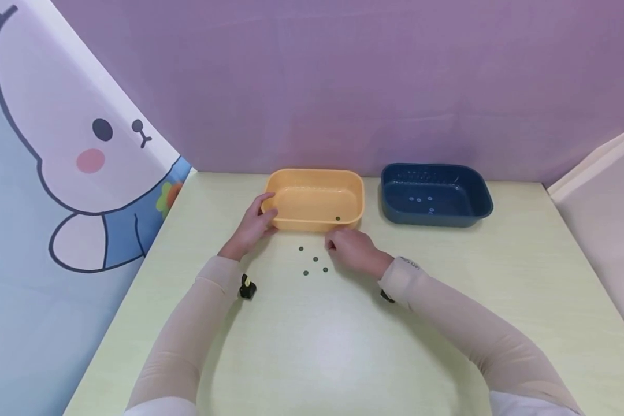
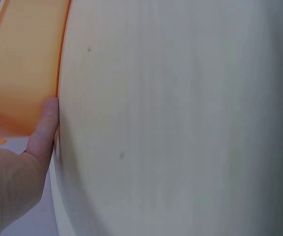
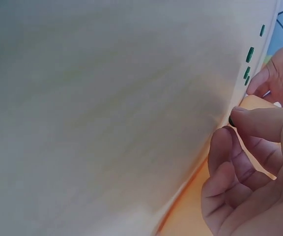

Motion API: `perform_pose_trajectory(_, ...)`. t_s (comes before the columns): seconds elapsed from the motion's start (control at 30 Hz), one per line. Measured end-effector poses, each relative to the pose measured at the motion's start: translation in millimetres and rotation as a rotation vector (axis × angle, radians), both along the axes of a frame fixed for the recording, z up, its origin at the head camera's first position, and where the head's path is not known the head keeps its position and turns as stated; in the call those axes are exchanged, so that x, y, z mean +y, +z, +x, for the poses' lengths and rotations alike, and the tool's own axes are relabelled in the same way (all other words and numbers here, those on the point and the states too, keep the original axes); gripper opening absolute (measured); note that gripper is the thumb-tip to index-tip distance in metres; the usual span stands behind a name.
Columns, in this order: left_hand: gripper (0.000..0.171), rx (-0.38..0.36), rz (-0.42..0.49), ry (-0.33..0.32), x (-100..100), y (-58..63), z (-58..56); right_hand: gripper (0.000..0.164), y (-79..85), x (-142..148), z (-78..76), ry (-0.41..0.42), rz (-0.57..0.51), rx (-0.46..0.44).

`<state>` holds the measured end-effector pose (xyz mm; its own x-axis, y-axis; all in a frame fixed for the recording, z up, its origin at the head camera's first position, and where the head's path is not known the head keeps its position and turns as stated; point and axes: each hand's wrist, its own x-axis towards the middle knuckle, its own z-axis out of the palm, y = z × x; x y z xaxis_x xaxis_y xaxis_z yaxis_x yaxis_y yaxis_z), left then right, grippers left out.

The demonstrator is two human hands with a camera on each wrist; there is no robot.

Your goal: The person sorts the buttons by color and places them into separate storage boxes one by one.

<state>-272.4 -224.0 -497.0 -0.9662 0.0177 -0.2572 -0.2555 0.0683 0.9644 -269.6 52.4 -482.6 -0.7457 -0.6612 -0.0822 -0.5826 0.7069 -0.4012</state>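
Note:
My left hand grips the left end of a yellow-orange plastic tray. In the left wrist view, its thumb lies along the tray's outer wall. Just in front of the tray's near right corner, my right hand pinches a small dark green disc between thumb and finger. One green disc lies inside the yellow tray. Several more, among them a green disc, are scattered flat on the table in front of it, between the two hands.
To the right of the yellow tray stands a dark blue tray with several small pale-looking discs inside. Both trays sit at the back of the pale table, close to a purple backdrop. A cartoon-printed cloth borders the left side.

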Motion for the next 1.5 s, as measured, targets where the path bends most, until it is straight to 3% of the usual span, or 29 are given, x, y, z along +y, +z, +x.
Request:
perform_pose_trajectory(0.47,0.054,0.032,-0.038,0.020,1.3,-0.8,3.9,0.013,12.4,0.3,2.7,-0.060,-0.077,-0.017)
perform_pose_trajectory(0.77,0.056,0.031,-0.024,0.023,-0.8,-0.5,3.9,0.013,19.0,-0.9,4.4,-0.088,-0.185,-0.119)
perform_pose_trajectory(1.03,0.053,0.038,-0.044,0.027,0.0,-2.8,2.7,0.010,27.5,0.1,0.7,-0.112,-0.300,-0.180)
perform_pose_trajectory(1.3,0.055,0.017,-0.004,0.026,-0.7,-2.9,1.0,0.005,33.1,-1.6,-8.0,-0.174,-0.423,-0.258)
perform_pose_trajectory(1.5,0.059,0.000,0.027,0.013,0.7,6.5,3.4,0.005,33.1,-3.6,-13.5,-0.188,-0.452,-0.254)
